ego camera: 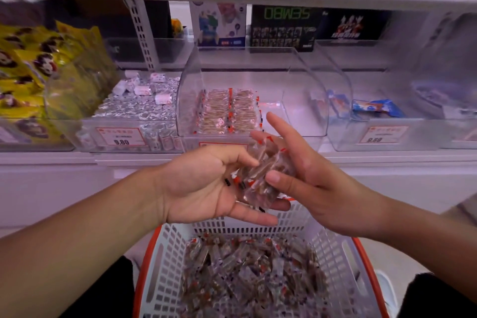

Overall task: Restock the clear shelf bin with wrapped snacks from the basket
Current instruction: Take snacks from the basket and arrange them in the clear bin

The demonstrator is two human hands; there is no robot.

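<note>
Head view takes in a white shelf (232, 162) carrying a row of clear bins, with boxed toys (284, 28) standing behind them. Low in the picture sits a white basket with an orange rim (165, 253), heaped with loose wrapped snacks (245, 273). Yellow bags (38, 67) fill the bin at far left, and small white-wrapped sweets (144, 100) fill the one next to it. In the middle stands the clear shelf bin (296, 100), its left part lined with neat rows of the same snacks (229, 113), its right part bare. Just below its front edge, above the basket, the left hand (206, 183) lies palm up with fingers loosely curled under a small bundle of snacks (263, 175). The right hand (317, 178) presses the bundle from the other side, thumb against the wrappers and forefinger stretched straight toward the bin. A price label (121, 137) shows 9.80.
</note>
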